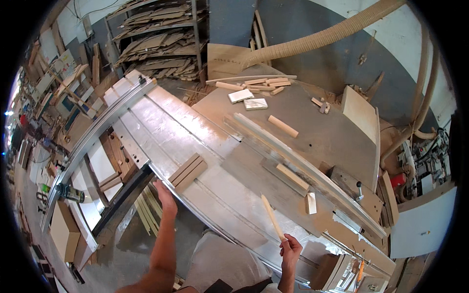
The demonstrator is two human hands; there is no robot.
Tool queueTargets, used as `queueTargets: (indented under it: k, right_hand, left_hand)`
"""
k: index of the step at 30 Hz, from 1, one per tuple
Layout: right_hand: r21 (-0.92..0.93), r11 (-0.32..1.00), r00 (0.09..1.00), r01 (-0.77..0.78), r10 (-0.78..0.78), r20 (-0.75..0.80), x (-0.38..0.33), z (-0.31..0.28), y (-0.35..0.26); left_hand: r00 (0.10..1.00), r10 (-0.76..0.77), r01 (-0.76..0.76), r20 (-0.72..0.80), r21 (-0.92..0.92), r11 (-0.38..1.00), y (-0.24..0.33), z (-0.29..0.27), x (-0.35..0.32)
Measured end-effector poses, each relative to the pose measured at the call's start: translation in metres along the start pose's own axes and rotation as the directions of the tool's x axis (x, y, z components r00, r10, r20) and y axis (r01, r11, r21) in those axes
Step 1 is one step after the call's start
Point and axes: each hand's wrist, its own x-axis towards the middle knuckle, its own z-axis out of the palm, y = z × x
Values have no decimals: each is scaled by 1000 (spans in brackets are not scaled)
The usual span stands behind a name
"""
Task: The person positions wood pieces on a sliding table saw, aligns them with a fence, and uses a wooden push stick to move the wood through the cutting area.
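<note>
My right hand [291, 248] is closed around the near end of a slim wooden stick [272, 217], which points away over the metal table [229, 195]. My left hand [167, 198] is at the table's left edge, its fingers closed against the metal rim and partly hidden. Close beyond it, dark-edged wooden blocks [187, 173] lie side by side on the table. Ahead of the stick, a long wooden block [292, 178] lies beside the metal fence [308, 168]. A short pale block [311, 203] stands near its end.
Past the fence lie a round wooden rod [283, 126], two pale blocks [256, 104] and several wood offcuts [266, 85]. A ribbed hose [327, 34] hangs overhead. A metal crossbar [97, 122] spans the left. At the lower right stands a box of tools [349, 273].
</note>
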Motion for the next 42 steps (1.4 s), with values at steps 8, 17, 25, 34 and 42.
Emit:
queueTargets:
  k: [8, 17, 25, 34, 42]
  right_hand:
    - [-44, 998, 994, 34, -29, 104, 2, 9, 1]
    - [-54, 998, 996, 34, -30, 79, 1, -3, -1]
    - [-40, 999, 999, 9, -7, 48, -13, -9, 5]
    - [-27, 999, 998, -20, 19, -52, -25, -21, 10]
    - [41, 999, 993, -19, 23, -118, -30, -25, 20]
  left_hand:
    - [997, -16, 22, 72, -80, 997, -26, 7, -14]
    - [999, -32, 33, 19, -54, 998, -28, 23, -15]
    - [966, 252, -255, 53, 348, 902, -42, -9, 22]
    - [848, 58, -528, 526, 835, 155, 6, 48, 91]
    - [842, 33, -533, 539, 819, 212, 11, 52, 99]
